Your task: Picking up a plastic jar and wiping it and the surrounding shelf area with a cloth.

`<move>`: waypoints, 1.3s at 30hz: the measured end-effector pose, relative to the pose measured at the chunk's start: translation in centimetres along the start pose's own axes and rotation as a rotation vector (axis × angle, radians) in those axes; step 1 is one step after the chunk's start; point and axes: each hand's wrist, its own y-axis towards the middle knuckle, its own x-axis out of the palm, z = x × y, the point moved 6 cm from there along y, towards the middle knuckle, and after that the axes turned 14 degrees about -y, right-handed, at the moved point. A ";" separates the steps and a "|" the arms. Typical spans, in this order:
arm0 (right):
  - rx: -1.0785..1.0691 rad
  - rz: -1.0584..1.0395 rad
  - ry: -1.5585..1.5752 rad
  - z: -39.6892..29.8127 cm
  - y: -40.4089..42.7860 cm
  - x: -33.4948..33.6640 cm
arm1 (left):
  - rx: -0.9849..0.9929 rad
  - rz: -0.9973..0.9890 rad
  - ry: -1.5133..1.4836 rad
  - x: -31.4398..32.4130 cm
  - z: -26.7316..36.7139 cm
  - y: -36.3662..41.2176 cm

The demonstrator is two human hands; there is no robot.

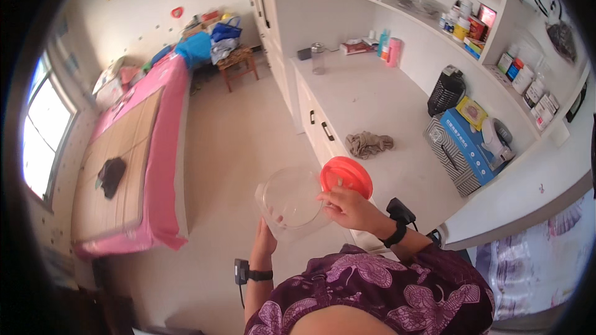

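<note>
A clear plastic container (pixel 292 197), its round mouth uncovered, is held in front of me over the floor beside the desk. My left hand (pixel 266 239) grips it from the left and below, with fingertips visible through the clear wall. At its right, a round red plastic lid (pixel 345 170) is tilted up near the desk edge. My right hand (pixel 350 210) holds the lid by its lower side, and its fingertips reach the container's rim. Part of the lid is hidden behind that hand. Just beyond the lid, a crumpled brown cloth (pixel 369 144) lies on the white desk (pixel 358 102).
A clear jar (pixel 318 59) stands at the desk's far end near a pink bottle (pixel 393 52). Boxes, including a blue one (pixel 465 146), line the wall below shelves of medicine bottles (pixel 461 28). Leftward, a pink-covered bed (pixel 165 149) carries a dark cap (pixel 111 177).
</note>
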 end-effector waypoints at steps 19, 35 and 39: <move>0.299 0.444 -0.253 26.8 8.9 -11.8 | -0.244 -0.479 0.052 20.6 -2.1 35.9; 0.547 0.633 -0.639 28.8 6.1 -17.4 | -0.434 -0.585 0.126 21.0 -8.6 49.4; 0.806 0.691 -0.538 27.4 5.3 -19.7 | -0.258 -0.697 0.240 24.9 -3.2 48.0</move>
